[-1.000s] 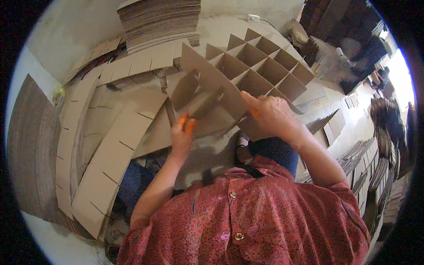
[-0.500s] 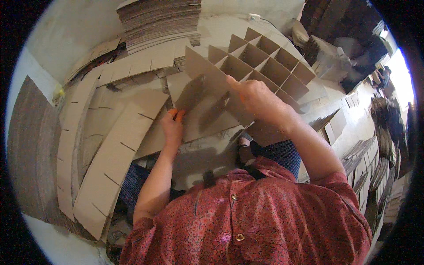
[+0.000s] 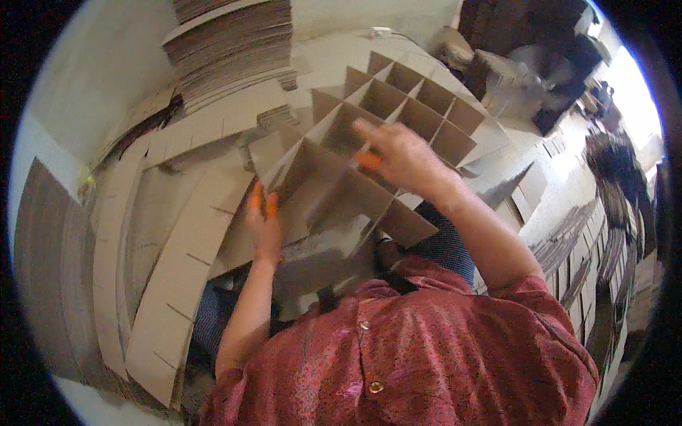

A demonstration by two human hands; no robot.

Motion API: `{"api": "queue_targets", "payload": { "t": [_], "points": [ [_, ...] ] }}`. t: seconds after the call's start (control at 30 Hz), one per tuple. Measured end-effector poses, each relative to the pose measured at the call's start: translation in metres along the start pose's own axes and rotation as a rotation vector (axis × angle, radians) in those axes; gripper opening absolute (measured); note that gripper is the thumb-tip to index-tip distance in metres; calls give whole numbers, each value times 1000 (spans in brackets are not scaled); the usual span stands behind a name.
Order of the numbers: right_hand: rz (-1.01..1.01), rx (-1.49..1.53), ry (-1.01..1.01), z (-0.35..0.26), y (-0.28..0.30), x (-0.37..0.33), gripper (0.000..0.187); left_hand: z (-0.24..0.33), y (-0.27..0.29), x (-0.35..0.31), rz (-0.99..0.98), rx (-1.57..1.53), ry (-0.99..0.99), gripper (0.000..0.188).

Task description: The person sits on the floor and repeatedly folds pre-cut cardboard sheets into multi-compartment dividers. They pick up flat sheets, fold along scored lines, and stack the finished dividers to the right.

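A cardboard divider grid (image 3: pixel 419 113) of interlocked strips stands on the work surface in front of me, its cells facing up. My right hand (image 3: pixel 405 160) is over the middle of it, fingers spread, with orange on one fingertip. Those fingers are at the cell edges, and no strip is plainly pinched between them. Beside the grid's left end is my left hand (image 3: pixel 264 224), finger and thumb raised and apart, with orange tips. Whether it touches the nearest cardboard edge I cannot tell. Left of that hand lies a pile of long slotted cardboard strips (image 3: pixel 181 277).
Another slotted strip (image 3: pixel 114 263) curves along the left, beside a tall stack of cardboard (image 3: pixel 53 270). At the back stands a high cardboard stack (image 3: pixel 234 53), with more slotted strips (image 3: pixel 213 124) before it. Many cardboard pieces (image 3: pixel 575 248) fill the right side.
The near panel of the grid has swung out, so more open cells show on the near left. My right hand's fingers have spread from its edge. My left fingers have parted.
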State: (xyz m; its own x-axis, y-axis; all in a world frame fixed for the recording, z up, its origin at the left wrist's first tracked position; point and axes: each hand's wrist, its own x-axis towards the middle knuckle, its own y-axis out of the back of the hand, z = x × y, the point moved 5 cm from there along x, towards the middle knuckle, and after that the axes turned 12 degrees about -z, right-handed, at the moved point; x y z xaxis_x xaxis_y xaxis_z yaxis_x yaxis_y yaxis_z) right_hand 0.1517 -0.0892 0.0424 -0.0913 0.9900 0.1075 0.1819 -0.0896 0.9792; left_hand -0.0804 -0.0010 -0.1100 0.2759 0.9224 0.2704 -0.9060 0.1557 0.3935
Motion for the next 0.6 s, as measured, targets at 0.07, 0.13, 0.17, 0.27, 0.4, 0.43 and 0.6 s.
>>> {"api": "queue_targets", "payload": {
  "t": [0.07,0.13,0.17,0.27,0.4,0.43,0.6],
  "points": [
    [398,97,-46,49,23,-28,49,5,-3,-11,24,-126,-122,35],
    [496,-104,-324,97,17,-57,46,16,-9,-23,-3,-180,-185,39],
    [472,-61,-476,122,6,-71,46,25,-15,-28,-51,-170,-187,40],
    [-5,567,-453,108,-30,-73,52,70,-38,-46,-191,-249,-284,42],
    [54,609,-310,61,-77,-60,98,87,-101,-88,-753,-435,-298,57],
    [1,752,-363,44,-73,-58,100,90,-113,-98,-876,-446,-340,61],
    [297,1240,-169,78,-84,-91,68,105,-124,-107,-1026,-386,-430,65]
  ]
}}
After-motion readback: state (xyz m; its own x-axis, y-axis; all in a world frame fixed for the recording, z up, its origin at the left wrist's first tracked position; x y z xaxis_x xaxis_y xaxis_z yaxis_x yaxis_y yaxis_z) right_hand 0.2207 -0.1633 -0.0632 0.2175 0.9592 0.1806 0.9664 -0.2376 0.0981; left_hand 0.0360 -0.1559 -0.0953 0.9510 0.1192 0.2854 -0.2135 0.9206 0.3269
